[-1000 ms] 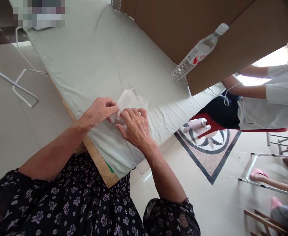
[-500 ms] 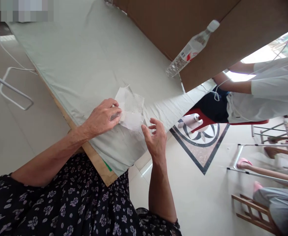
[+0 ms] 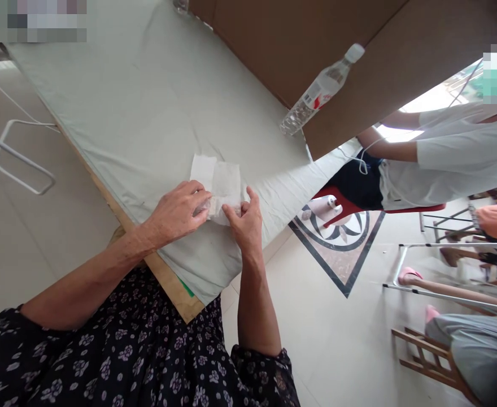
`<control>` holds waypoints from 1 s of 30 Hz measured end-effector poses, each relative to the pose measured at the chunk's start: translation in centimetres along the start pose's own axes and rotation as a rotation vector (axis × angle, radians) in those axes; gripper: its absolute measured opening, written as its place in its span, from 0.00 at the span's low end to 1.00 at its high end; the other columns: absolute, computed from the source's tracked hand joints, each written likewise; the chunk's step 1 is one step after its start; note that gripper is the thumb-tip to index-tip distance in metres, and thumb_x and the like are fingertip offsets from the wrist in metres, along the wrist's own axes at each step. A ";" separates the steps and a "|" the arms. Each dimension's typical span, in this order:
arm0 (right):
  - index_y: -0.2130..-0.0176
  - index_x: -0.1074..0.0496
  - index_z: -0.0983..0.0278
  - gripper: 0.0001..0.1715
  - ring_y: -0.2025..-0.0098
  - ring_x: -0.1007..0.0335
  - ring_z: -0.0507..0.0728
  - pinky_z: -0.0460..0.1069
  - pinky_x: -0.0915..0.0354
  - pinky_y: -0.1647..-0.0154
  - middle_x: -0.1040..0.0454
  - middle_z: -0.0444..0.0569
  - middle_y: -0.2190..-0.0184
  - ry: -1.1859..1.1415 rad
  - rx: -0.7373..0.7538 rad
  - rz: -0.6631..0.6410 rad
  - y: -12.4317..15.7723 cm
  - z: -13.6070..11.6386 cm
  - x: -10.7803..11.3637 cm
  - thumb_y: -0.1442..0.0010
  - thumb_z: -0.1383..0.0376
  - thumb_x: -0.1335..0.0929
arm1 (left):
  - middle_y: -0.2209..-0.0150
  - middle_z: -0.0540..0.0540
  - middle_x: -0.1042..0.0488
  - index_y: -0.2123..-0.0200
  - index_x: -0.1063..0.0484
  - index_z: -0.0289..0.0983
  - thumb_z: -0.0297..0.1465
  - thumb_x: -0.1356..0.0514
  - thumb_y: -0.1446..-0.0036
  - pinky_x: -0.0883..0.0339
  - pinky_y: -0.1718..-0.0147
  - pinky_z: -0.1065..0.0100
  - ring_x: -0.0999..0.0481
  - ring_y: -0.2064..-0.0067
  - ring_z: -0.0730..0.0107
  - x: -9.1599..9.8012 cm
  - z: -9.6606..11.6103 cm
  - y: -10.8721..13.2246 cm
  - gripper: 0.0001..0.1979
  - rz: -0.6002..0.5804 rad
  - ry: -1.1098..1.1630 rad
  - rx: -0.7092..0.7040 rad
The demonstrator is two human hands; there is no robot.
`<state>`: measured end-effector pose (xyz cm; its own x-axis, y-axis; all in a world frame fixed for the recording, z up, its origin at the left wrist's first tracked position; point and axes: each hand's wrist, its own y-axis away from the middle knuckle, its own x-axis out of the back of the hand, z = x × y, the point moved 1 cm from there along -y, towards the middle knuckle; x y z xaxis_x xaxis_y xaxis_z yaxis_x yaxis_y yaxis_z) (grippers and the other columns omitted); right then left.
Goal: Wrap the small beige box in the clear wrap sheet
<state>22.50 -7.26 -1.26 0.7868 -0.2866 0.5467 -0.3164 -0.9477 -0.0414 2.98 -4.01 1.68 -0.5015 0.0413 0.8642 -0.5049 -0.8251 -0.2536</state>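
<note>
Thin white translucent sheet [image 3: 226, 180] on pale-green cloth-covered table [image 3: 125, 107], near its corner. Right hand [image 3: 247, 225] pinches the sheet's near right edge; left hand [image 3: 178, 210] curled at left edge, grip unclear. Beyond: clear plastic bottle [image 3: 318, 95] beside brown cardboard box [image 3: 269, 39].

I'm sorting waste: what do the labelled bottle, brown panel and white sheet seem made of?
Labelled bottle: likely glossy plastic; clear, ribbed. Brown panel: probably matte cardboard; visible fold line. White sheet: matte tissue or thin cloth, unclear which; seemingly translucent.
</note>
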 end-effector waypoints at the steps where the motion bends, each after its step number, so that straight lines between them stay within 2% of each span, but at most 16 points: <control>1: 0.32 0.39 0.65 0.44 0.70 0.34 0.53 0.51 0.35 0.62 0.32 0.37 0.72 -0.014 0.012 -0.003 0.0 -0.2 -0.2 0.43 0.55 0.28 | 0.50 0.41 0.22 0.53 0.21 0.38 0.28 0.42 0.36 0.25 0.54 0.61 0.22 0.50 0.57 0.1 0.1 -0.1 0.12 -0.009 -0.009 0.001; 5: 0.32 0.40 0.66 0.41 0.72 0.37 0.52 0.50 0.36 0.64 0.34 0.36 0.73 0.024 0.070 0.032 0.2 -1.1 -0.9 0.43 0.62 0.33 | 0.50 0.42 0.21 0.54 0.21 0.38 0.29 0.42 0.34 0.26 0.56 0.61 0.23 0.51 0.57 0.3 0.2 -0.2 0.11 -0.038 -0.041 -0.021; 11: 0.34 0.38 0.64 0.39 0.72 0.37 0.52 0.50 0.36 0.64 0.32 0.37 0.72 0.093 0.132 0.081 0.3 -2.1 -1.3 0.44 0.65 0.34 | 0.50 0.41 0.22 0.51 0.22 0.38 0.27 0.42 0.34 0.27 0.55 0.61 0.25 0.51 0.57 0.5 0.3 -0.2 0.12 -0.030 -0.052 -0.085; 14: 0.34 0.38 0.64 0.37 0.72 0.37 0.52 0.50 0.36 0.65 0.34 0.36 0.73 0.041 0.119 0.060 0.2 -2.4 -1.2 0.42 0.65 0.34 | 0.50 0.42 0.22 0.48 0.22 0.39 0.26 0.42 0.34 0.28 0.54 0.62 0.25 0.52 0.58 0.5 0.3 -0.1 0.14 -0.034 -0.052 -0.120; 19: 0.33 0.38 0.65 0.37 0.71 0.34 0.51 0.50 0.34 0.64 0.28 0.38 0.70 -0.106 0.076 -0.015 0.3 -3.3 -1.2 0.39 0.63 0.31 | 0.52 0.41 0.23 0.54 0.20 0.37 0.28 0.43 0.32 0.29 0.53 0.62 0.26 0.52 0.57 0.4 0.2 -0.3 0.11 -0.070 -0.054 -0.131; 22: 0.32 0.38 0.65 0.36 0.70 0.32 0.51 0.50 0.32 0.64 0.26 0.41 0.69 -0.138 0.061 -0.053 0.3 -3.8 -1.3 0.36 0.62 0.31 | 0.52 0.40 0.23 0.54 0.21 0.37 0.28 0.44 0.32 0.29 0.52 0.60 0.26 0.52 0.56 0.2 0.1 -0.5 0.11 -0.083 0.004 -0.099; 25: 0.32 0.38 0.64 0.36 0.69 0.30 0.52 0.50 0.31 0.63 0.24 0.41 0.69 -0.129 0.055 -0.066 0.3 -4.0 -1.6 0.35 0.62 0.31 | 0.51 0.39 0.22 0.50 0.24 0.36 0.26 0.43 0.34 0.29 0.49 0.57 0.26 0.50 0.54 -0.1 0.0 -0.6 0.13 -0.085 0.082 -0.048; 30: 0.33 0.35 0.62 0.35 0.67 0.27 0.54 0.51 0.29 0.61 0.22 0.43 0.68 -0.074 0.078 -0.055 0.4 -4.1 -2.4 0.36 0.62 0.31 | 0.50 0.38 0.22 0.34 0.36 0.34 0.28 0.43 0.34 0.29 0.46 0.52 0.25 0.49 0.52 -0.6 -0.1 -0.8 0.26 -0.077 0.145 0.009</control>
<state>18.32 -6.35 0.85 0.8399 -0.2405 0.4865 -0.2316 -0.9696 -0.0795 3.58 -3.30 1.30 -0.5580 0.1849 0.8090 -0.5400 -0.8211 -0.1848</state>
